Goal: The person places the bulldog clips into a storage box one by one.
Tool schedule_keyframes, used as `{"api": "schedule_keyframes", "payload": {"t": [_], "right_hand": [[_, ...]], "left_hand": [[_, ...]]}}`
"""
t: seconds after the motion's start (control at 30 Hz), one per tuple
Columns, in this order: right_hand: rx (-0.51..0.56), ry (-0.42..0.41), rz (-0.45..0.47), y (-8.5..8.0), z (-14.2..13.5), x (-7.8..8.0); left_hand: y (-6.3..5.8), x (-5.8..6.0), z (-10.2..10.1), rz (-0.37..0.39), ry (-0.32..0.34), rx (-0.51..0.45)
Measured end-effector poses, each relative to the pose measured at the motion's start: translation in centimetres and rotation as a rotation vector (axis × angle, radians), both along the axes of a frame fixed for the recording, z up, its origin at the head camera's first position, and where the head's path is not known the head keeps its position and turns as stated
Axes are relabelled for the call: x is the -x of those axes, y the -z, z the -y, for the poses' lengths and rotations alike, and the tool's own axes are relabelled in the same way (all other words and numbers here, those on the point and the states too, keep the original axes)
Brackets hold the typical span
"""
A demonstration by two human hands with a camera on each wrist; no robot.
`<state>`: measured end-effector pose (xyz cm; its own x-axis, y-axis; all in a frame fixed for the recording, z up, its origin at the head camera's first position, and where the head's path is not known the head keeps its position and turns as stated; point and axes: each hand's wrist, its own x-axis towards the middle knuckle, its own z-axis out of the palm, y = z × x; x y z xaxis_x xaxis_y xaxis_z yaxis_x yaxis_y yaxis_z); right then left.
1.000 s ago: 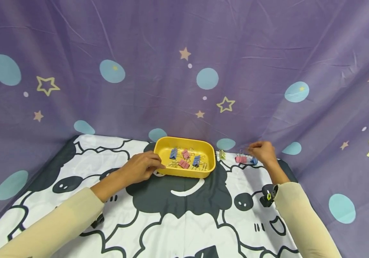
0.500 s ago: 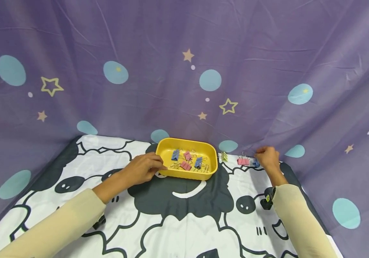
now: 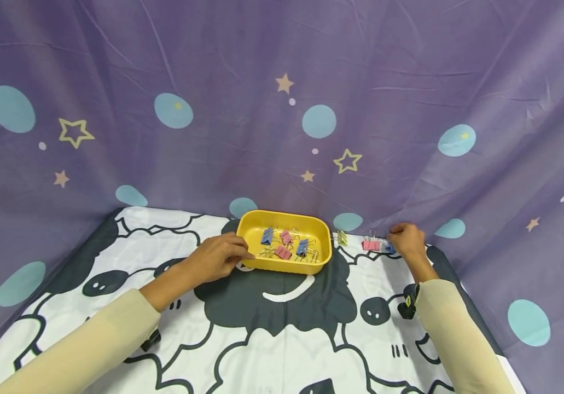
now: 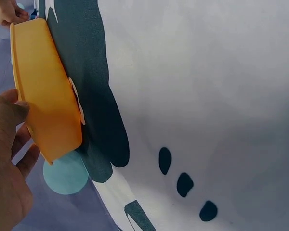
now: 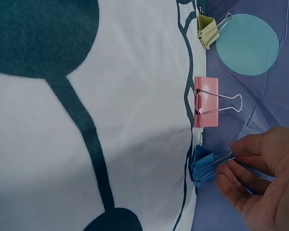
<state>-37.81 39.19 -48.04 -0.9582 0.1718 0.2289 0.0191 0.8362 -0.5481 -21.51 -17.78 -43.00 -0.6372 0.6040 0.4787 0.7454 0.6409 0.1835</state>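
Observation:
On the far edge of the cloth-covered table stands a yellow plastic tray [image 3: 286, 268] with blue, pink and pale-yellow binder clips inside. My left hand [image 3: 220, 256] grips the tray's left end, its thumb [image 4: 20, 109] at the rim. Over to the right, my right hand [image 5: 257, 178] pinches the wire handle of a blue binder clip [image 5: 202, 166] between thumb and fingers. That clip sits at the table edge. Beside it lies a pink binder clip [image 5: 207, 102], its wire handle pointing toward the curtain. A pale-yellow binder clip [image 5: 208, 32] stands farther along, nearer the tray.
Behind the table edge hangs a purple curtain [image 3: 242, 153] printed with stars and blue ovals. The table wears a white cloth [image 3: 282, 355] with dark cartoon sheep shapes. The three clips outside the tray form a row along the back edge, right of it.
My right hand has shifted slightly right and down at the blue binder clip, then stays nearly still. The left hand keeps its grip on the tray. The head view has shifted a little.

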Motion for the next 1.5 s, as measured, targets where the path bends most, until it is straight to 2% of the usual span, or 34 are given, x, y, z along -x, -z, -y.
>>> {"api": "schedule_keyframes", "payload": {"t": [0.1,0.2,0.33,0.4,0.43,0.53,0.6,0.67,0.9,1.07,1.3,1.5], "right_hand": [[-0.024,0.028,0.04,0.2,-0.2,0.1],[-0.032,0.038,0.084,-0.3,0.0,-0.5],[0.01,-0.004,0.118,-1.8,0.5,-2.3],[0.019,0.001,0.119,-2.4,0.7,-3.2],[0.039,-0.012,0.139,-3.1,0.9,-3.9],[0.074,0.005,0.133,-4.3,1.5,-5.6],[0.114,0.006,0.164,-5.7,2.3,-7.0],[0.153,0.011,0.174,-6.0,2.5,-7.5],[0.41,-0.052,0.254,-6.5,1.7,-8.4],[0.626,-0.081,0.36,-7.2,0.7,-8.8],[0.858,-0.04,0.492,-8.2,0.0,-8.9],[0.99,-0.019,0.519,-8.1,0.0,-8.9]], "left_hand": [[0.0,0.0,-0.1,0.001,0.001,0.003],[0.0,0.0,-0.1,-0.008,0.003,0.001],[0.0,0.0,-0.2,-0.007,0.001,-0.004],[0.0,0.0,-0.1,-0.005,0.001,-0.007],[-0.1,0.0,-0.1,-0.001,-0.001,-0.008],[-0.2,0.0,-0.1,0.006,0.0,-0.01],[-0.3,0.0,0.0,0.013,-0.002,-0.009],[-0.4,0.0,0.0,0.024,-0.006,-0.007],[-0.4,0.0,0.0,0.039,-0.014,0.007],[-0.5,-0.3,0.0,0.044,-0.024,0.011],[-0.6,-0.3,-0.1,0.037,-0.027,0.012],[-0.4,-0.2,-0.1,0.043,-0.024,0.011]]}}
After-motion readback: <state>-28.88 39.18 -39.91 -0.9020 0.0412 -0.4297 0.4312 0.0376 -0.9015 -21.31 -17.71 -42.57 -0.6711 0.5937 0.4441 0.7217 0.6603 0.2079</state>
